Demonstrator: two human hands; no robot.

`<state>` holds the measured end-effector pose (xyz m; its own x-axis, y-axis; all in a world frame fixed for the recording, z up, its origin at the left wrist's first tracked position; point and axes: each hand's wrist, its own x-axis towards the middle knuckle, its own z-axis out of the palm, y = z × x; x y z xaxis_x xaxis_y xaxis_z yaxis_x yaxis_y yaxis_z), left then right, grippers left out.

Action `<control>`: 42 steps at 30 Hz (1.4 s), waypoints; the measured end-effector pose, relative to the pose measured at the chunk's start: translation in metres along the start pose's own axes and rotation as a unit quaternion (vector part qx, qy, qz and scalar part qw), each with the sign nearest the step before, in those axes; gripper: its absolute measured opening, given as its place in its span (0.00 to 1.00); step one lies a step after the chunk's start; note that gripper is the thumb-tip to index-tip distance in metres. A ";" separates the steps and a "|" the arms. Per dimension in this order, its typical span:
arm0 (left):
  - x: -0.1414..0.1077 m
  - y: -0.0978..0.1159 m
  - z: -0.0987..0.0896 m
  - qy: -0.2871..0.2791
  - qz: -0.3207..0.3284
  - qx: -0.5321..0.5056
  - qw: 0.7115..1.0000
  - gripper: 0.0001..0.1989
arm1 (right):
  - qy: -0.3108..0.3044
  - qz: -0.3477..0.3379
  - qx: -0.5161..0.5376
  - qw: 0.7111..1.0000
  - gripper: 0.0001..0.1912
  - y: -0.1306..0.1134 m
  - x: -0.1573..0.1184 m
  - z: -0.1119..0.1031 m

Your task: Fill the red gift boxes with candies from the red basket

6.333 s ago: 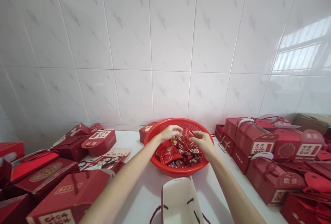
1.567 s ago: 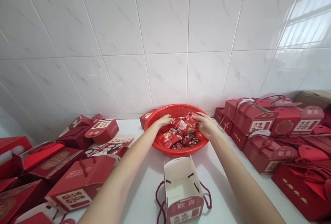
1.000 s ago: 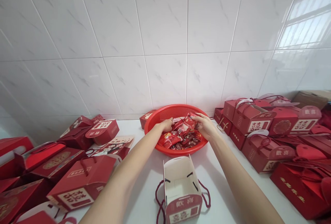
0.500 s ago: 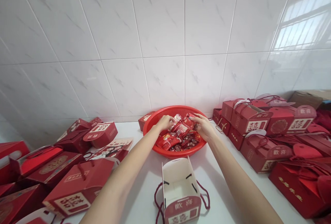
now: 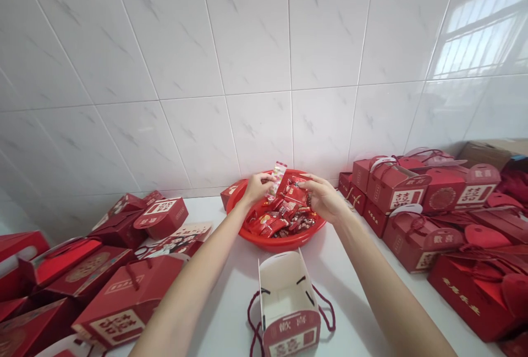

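Observation:
My left hand (image 5: 259, 188) pinches a narrow white, pink-edged snack packet (image 5: 278, 176) and holds it upright above the red plastic basket (image 5: 270, 244). My right hand (image 5: 325, 196) is over the basket's right side, its fingertips closed at the edge of a red snack packet (image 5: 295, 192). Several more red wrapped packets (image 5: 268, 225) lie heaped in the basket. In front of it stands an open red gift box (image 5: 295, 324) with a white inside, its dark red cord handles hanging out at both sides.
Closed red gift boxes (image 5: 124, 296) crowd the left of the white table (image 5: 342, 280). More red boxes (image 5: 398, 189) are stacked along the right, with a brown cardboard box (image 5: 490, 153) behind them. A tiled wall (image 5: 259, 126) rises directly behind the basket.
My left hand has raised the white and pink packet out of the heap. My right hand has shifted slightly left, staying at the red packet. The open box has stayed in place.

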<state>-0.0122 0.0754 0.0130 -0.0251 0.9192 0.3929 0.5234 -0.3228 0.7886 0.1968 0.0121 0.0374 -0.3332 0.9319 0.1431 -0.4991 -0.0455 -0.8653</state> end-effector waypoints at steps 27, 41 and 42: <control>-0.117 0.106 -0.038 0.001 0.117 -0.237 0.965 0.03 | -0.012 -0.210 -0.406 0.889 0.12 -0.042 -0.085 0.042; -0.130 0.114 -0.037 -0.171 0.075 -0.229 0.955 0.15 | -0.016 -0.211 -0.206 0.956 0.14 -0.035 -0.069 0.039; -0.130 0.114 -0.038 -0.188 0.068 -0.228 0.953 0.14 | -0.012 -0.213 -0.198 0.957 0.14 -0.035 -0.069 0.039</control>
<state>0.0189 -0.0894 0.0700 0.3680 0.8503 0.3761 0.0730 -0.4297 0.9000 0.2062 -0.0645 0.0760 -0.1876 0.8266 0.5306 -0.2528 0.4814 -0.8393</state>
